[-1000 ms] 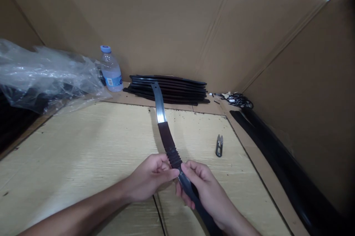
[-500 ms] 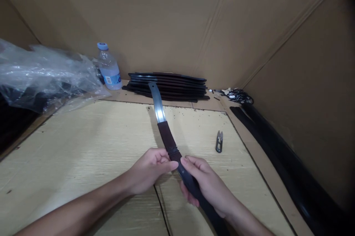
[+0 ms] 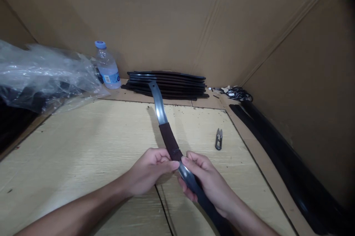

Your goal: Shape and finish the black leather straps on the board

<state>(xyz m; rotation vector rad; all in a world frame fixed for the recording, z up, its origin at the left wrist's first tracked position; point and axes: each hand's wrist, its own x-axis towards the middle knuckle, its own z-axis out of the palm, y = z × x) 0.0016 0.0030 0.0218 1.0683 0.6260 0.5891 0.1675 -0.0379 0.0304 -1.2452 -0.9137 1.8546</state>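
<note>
My left hand (image 3: 151, 171) and my right hand (image 3: 203, 182) both grip a long curved metal strip (image 3: 158, 106) that points away from me over the wooden table (image 3: 83, 154). A dark brown fabric sleeve (image 3: 169, 140) covers the strip's middle. My left fingers pinch the sleeve's near end. My right fingers wrap round the strip just behind it, where bare shiny metal shows between the two hands. The far end of the strip is bare metal.
A small thread snip (image 3: 219, 139) lies on the table to the right. A stack of black strips (image 3: 169, 84) and a water bottle (image 3: 106, 66) stand at the back. Crumpled clear plastic (image 3: 44, 77) lies left. Black tubing (image 3: 288, 169) runs along the right cardboard wall (image 3: 305, 62).
The sleeve has slid farther up the strip, away from me, and its bunched folds have smoothed out. Bare metal now shows between my hands.
</note>
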